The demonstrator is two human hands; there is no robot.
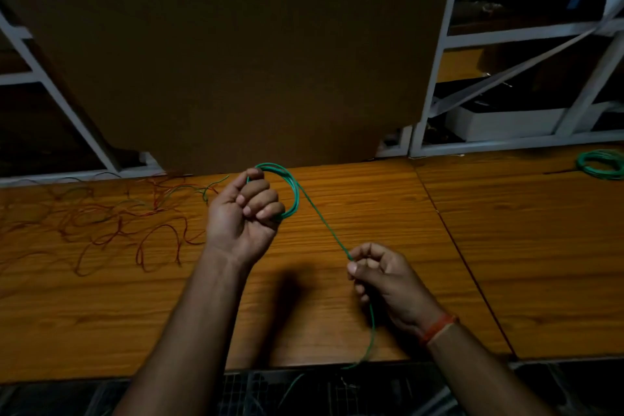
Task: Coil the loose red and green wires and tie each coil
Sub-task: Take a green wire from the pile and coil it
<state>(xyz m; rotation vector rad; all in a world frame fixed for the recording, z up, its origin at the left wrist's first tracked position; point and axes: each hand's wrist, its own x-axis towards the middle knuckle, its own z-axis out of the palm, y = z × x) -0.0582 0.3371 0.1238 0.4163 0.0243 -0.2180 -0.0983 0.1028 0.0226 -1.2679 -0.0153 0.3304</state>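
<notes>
Head view: thin green wire (317, 216), round loops.

You had no readable text, label, brand, number or sign anywhere in this view.

A green wire (324, 226), a green coil (601, 164), tangled red and green loose wires (111, 216), an orange-brown wood-grain table (506, 246), an orange wristband (437, 328), a white frame (435, 78).
</notes>
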